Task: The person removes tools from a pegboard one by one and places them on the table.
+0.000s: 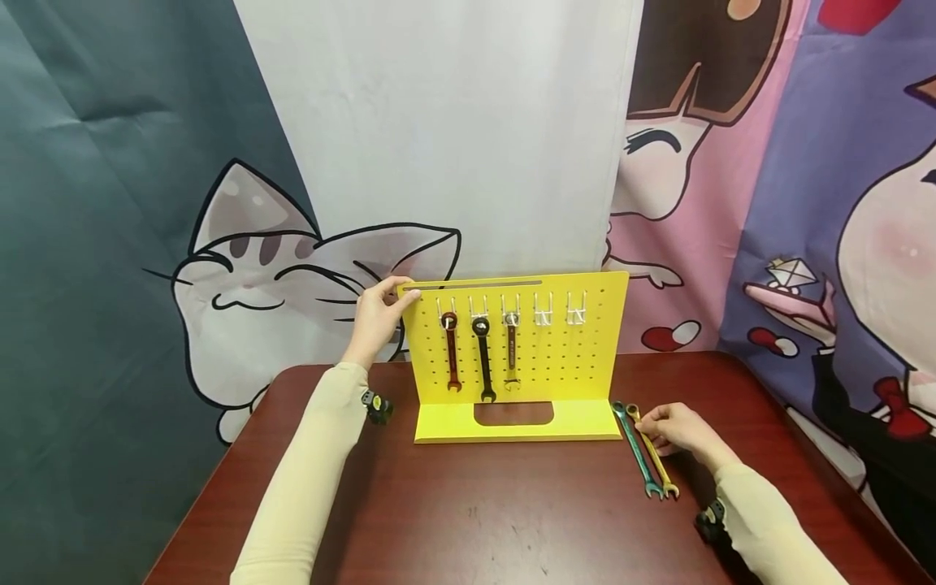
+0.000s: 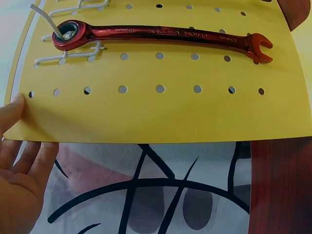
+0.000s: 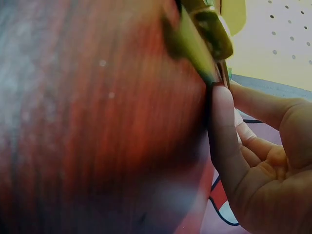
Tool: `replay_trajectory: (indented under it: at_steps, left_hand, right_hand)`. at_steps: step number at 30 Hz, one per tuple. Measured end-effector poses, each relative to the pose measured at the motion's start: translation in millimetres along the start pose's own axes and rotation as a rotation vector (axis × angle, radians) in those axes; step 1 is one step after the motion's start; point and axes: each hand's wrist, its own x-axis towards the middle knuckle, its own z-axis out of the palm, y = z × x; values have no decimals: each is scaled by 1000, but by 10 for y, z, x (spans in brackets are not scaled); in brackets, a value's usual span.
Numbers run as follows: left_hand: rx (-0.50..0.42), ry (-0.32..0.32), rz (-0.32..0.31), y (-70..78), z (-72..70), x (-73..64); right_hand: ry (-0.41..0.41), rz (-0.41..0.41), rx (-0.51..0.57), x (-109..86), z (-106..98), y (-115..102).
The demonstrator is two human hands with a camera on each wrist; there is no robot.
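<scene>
A yellow pegboard [image 1: 559, 357] stands on the table, its upper left corner gripped by my left hand [image 1: 376, 321], thumb in front and fingers behind. Hanging on its hooks are a red combination wrench [image 2: 170, 34], a black wrench [image 1: 484, 357] and a smaller wrench with a dark reddish handle [image 1: 511, 345]. At the board's right, my right hand [image 1: 680, 431] pinches a yellow wrench [image 1: 658, 465] near its ring end. Beside that lies a green wrench [image 1: 639, 451], close alongside. In the right wrist view the yellow wrench [image 3: 195, 44] is blurred and partly cut off.
Two white double hooks [image 1: 543, 310] on the board's right half hold no wrench. The board's base [image 1: 446, 422] has a cutout in the middle. Dark red wood forms the tabletop [image 1: 497, 520]. A curtain with cartoon figures [image 1: 439, 122] hangs behind.
</scene>
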Motion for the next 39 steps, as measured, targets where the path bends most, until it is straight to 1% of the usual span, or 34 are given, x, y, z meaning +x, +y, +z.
replay_trajectory:
  at_steps: [5,9,13,17,20,25,34,39]
  left_hand:
    - [-9,7,5,-5,-5,15]
    - [-13,-3,-10,-14,4,-3]
    - [-3,0,-5,-27,24,-11]
    - [3,1,6,-22,29,1]
    - [-6,1,2,-19,26,3]
    - [0,7,-2,-38,10,0]
    - [10,13,1,-17,4,10]
    - [2,-1,-12,-23,9,-8]
  right_hand:
    - [25,23,22,8,16,-28]
    - [17,46,25,-13,35,-22]
    - [13,67,31,-24,38,-10]
    - [5,56,35,-21,28,-21]
    - [0,45,21,-20,28,-33]
    - [25,40,1,-11,46,-59]
    - [66,31,-29,24,43,-56]
    - [61,38,-48,21,55,-43]
